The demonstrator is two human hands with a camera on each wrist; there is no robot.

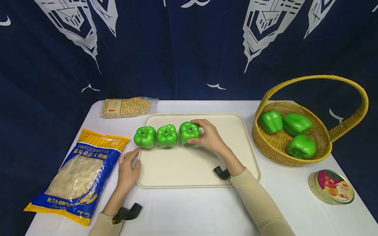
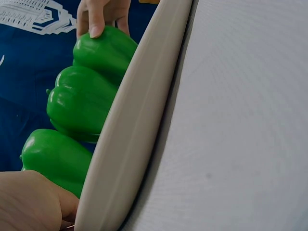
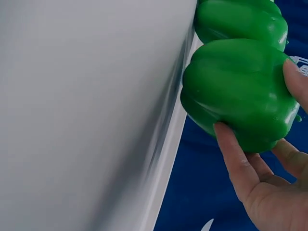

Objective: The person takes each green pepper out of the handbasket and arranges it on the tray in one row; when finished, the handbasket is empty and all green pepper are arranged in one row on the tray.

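Observation:
Three green bell peppers stand in a row on a cream tray [image 1: 183,170]. My right hand [image 1: 211,139] grips the rightmost bell pepper [image 1: 188,131] between thumb and fingers; the right wrist view shows this pepper [image 3: 236,89] close up. Beside it are the middle bell pepper [image 1: 167,135] and the left bell pepper [image 1: 144,137], which overlaps the tray's left rim. At that rim, just below the left pepper, my left hand [image 1: 128,170] rests with its fingers extended. Only part of the left hand [image 2: 31,199] shows in the left wrist view.
On the right, a wicker basket [image 1: 265,152] with a tall handle holds three green bell peppers [image 1: 301,147]. A round tin [image 1: 331,186] stands in front of it. A blue-and-yellow orecchiette bag [image 1: 76,177] lies at left, with a bag of corn kernels [image 1: 130,107] behind.

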